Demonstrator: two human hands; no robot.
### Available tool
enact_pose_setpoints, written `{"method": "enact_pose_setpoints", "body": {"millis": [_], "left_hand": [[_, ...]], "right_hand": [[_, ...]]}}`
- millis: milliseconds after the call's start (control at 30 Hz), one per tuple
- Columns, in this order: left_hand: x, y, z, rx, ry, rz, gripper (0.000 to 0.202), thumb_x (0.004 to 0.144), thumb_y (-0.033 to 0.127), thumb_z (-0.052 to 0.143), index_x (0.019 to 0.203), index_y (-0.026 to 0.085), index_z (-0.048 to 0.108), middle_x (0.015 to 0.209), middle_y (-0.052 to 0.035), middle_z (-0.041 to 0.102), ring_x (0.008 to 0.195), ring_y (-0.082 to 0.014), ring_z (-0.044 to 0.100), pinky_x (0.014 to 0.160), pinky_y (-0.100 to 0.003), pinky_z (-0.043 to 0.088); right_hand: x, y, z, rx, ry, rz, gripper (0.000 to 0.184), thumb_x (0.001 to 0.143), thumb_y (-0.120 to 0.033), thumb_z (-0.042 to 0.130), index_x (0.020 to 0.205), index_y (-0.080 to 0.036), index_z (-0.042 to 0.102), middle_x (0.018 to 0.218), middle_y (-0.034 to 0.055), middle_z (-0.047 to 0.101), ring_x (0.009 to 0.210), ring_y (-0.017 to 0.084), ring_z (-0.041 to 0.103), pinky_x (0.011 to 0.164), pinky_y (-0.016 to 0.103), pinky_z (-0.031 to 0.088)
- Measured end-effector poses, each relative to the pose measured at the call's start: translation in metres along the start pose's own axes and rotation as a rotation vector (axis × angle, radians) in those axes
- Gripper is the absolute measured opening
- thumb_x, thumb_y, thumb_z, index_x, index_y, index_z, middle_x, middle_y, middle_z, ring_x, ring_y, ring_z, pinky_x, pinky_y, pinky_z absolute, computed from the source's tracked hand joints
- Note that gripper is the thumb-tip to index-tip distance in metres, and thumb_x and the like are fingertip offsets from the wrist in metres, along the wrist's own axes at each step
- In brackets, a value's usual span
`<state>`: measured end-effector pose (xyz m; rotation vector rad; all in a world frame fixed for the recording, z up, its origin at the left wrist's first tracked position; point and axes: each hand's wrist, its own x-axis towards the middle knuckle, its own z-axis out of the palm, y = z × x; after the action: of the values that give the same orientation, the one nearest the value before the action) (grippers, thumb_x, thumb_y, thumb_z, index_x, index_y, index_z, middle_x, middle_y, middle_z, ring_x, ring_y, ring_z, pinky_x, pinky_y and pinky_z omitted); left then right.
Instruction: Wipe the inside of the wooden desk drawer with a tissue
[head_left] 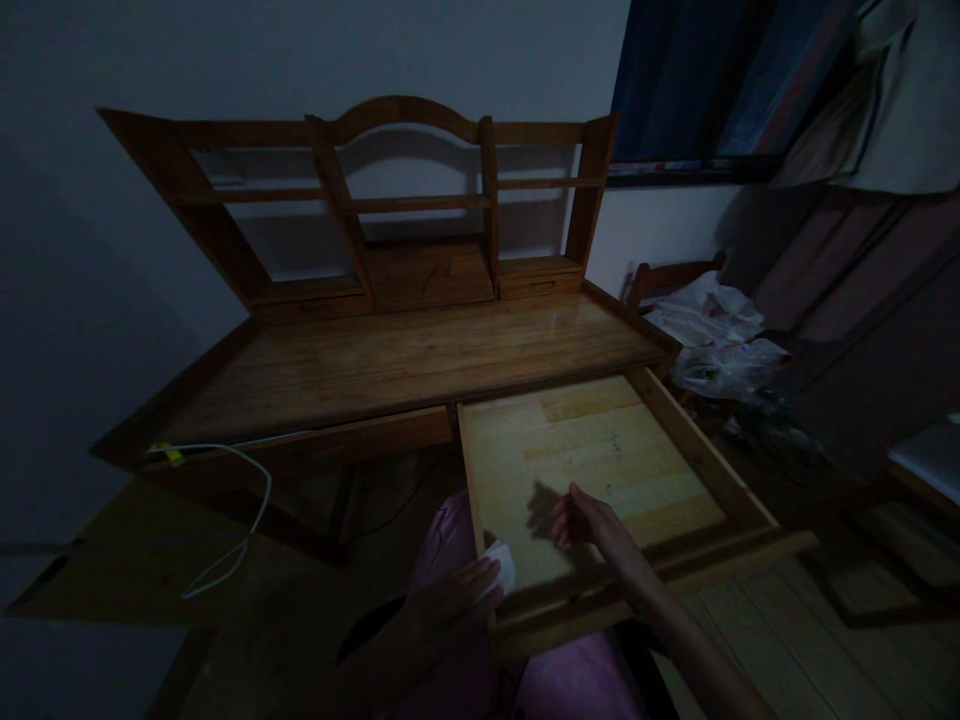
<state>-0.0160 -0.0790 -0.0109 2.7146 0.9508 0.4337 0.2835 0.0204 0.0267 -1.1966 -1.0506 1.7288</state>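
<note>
Left hand: fingers closed on a white cloth, at the near left corner of the pulled-out drawer; left hand (454, 595) dim, thumb hard to make out.
White cloth (502, 566): bunched, past the fingertips, against the inner side of the drawer's left wall.
Right hand: right hand (581, 518) above the drawer bottom, fingers curled inward; can't tell if the tips meet the thumb. Shadow just to its left.
Drawer (525, 480): wooden, out toward the person, right part of the bench; pale bottom of joined strips, small dark marks near the middle.
Lap: pink trousers (581, 680) below the drawer.
Bench (420, 360): brown wood, visible strip grain, slight sheen at right; second drawer (397, 432) in front, left of the open one.
White cable (259, 500): hangs in a loop off the bench's front left, yellow tag (172, 456) by its upper end.
Shelf unit (420, 203): wooden, at the back of the bench, arched top in the middle, small drawers low down.
Right side: wooden chair (675, 275) with plastic bags (709, 310) beside the bench.
Room: dim; pale wall (75, 250), dark window (690, 90) upper right, hanging fabric (911, 110) next to it, plank floor (772, 630) lower right.
</note>
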Motion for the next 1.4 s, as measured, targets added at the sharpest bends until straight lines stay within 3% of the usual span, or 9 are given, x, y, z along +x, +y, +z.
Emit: {"method": "enact_pose_setpoints", "body": {"millis": [133, 333, 500, 633, 800, 967, 1067, 1200, 1400], "left_hand": [[-0.003, 0.008, -0.003, 0.094, -0.062, 0.087, 0.06, 0.104, 0.019, 0.038, 0.161, 0.032, 0.024, 0.162, -0.0002, 0.041, 0.152, -0.0165, 0.032, 0.124, -0.031, 0.032], [0.018, -0.019, -0.018, 0.251, -0.008, 0.296, 0.049, 0.1, 0.018, 0.05, 0.149, 0.019, 0.046, 0.15, -0.0055, 0.058, 0.15, -0.0203, 0.036, 0.126, -0.036, 0.031], [0.055, -0.038, -0.03, 0.336, -0.007, 0.381, 0.023, 0.098, 0.014, 0.052, 0.116, 0.018, 0.066, 0.112, -0.0077, 0.074, 0.118, -0.0196, 0.064, 0.124, -0.046, 0.035], [0.074, -0.053, -0.037, 0.279, -0.035, 0.419, 0.022, 0.098, 0.013, 0.049, 0.103, 0.022, 0.068, 0.098, -0.0036, 0.074, 0.105, -0.0157, 0.067, 0.126, -0.044, 0.033], [0.097, -0.085, -0.067, 0.293, 0.002, 0.307, 0.034, 0.101, 0.015, 0.041, 0.126, 0.02, 0.064, 0.126, -0.0092, 0.071, 0.132, -0.0205, 0.056, 0.122, -0.044, 0.037], [0.136, -0.106, -0.1, 0.365, 0.078, 0.098, 0.045, 0.102, 0.018, 0.041, 0.146, 0.017, 0.049, 0.153, -0.0119, 0.054, 0.151, -0.0246, 0.035, 0.122, -0.044, 0.033], [0.152, -0.121, -0.101, 0.41, 0.053, 0.004, 0.039, 0.098, 0.01, 0.045, 0.134, 0.013, 0.062, 0.147, -0.0152, 0.059, 0.148, -0.0249, 0.04, 0.121, -0.045, 0.032], [0.151, -0.14, -0.089, 0.499, -0.075, -0.013, 0.023, 0.093, 0.007, 0.053, 0.099, 0.011, 0.074, 0.112, -0.0157, 0.075, 0.125, -0.0237, 0.06, 0.116, -0.041, 0.038], [0.144, -0.128, -0.079, 0.577, -0.133, -0.004, 0.016, 0.091, 0.009, 0.057, 0.088, 0.014, 0.072, 0.094, -0.0129, 0.073, 0.098, -0.023, 0.065, 0.096, -0.036, 0.047]], "right_hand": [[0.0, 0.001, 0.0, -0.01, -0.002, -0.008, 0.074, 0.073, -0.088, 0.054, 0.075, -0.016, 0.068, 0.065, 0.0067, 0.072, 0.055, 0.017, 0.064, 0.06, 0.032, 0.049], [-0.005, -0.007, 0.003, -0.053, -0.02, 0.013, 0.07, 0.073, -0.087, 0.055, 0.072, -0.018, 0.067, 0.063, 0.0059, 0.071, 0.055, 0.018, 0.064, 0.06, 0.031, 0.048], [-0.009, -0.012, 0.005, -0.067, -0.01, -0.003, 0.072, 0.074, -0.087, 0.054, 0.07, -0.016, 0.067, 0.061, 0.0063, 0.071, 0.053, 0.017, 0.063, 0.06, 0.031, 0.048], [-0.008, -0.011, 0.005, -0.077, -0.022, -0.009, 0.073, 0.075, -0.087, 0.052, 0.072, -0.016, 0.068, 0.065, 0.0068, 0.072, 0.055, 0.017, 0.064, 0.06, 0.031, 0.049], [-0.008, -0.011, 0.005, -0.094, -0.039, 0.017, 0.074, 0.075, -0.088, 0.052, 0.072, -0.016, 0.068, 0.065, 0.0068, 0.072, 0.055, 0.017, 0.065, 0.061, 0.031, 0.05], [-0.008, -0.008, 0.006, -0.108, -0.036, 0.021, 0.072, 0.077, -0.086, 0.052, 0.074, -0.016, 0.069, 0.067, 0.0072, 0.073, 0.059, 0.018, 0.066, 0.065, 0.032, 0.052], [-0.008, -0.007, 0.005, -0.101, -0.041, 0.001, 0.074, 0.076, -0.088, 0.05, 0.073, -0.017, 0.068, 0.065, 0.0065, 0.072, 0.056, 0.017, 0.065, 0.062, 0.031, 0.051], [-0.009, -0.007, 0.006, -0.102, -0.06, -0.015, 0.076, 0.076, -0.09, 0.048, 0.071, -0.017, 0.067, 0.062, 0.0064, 0.071, 0.055, 0.017, 0.064, 0.061, 0.031, 0.05], [-0.011, -0.01, 0.007, -0.138, -0.055, -0.011, 0.078, 0.077, -0.091, 0.044, 0.07, -0.017, 0.067, 0.063, 0.0068, 0.071, 0.056, 0.017, 0.064, 0.062, 0.031, 0.05]]}}
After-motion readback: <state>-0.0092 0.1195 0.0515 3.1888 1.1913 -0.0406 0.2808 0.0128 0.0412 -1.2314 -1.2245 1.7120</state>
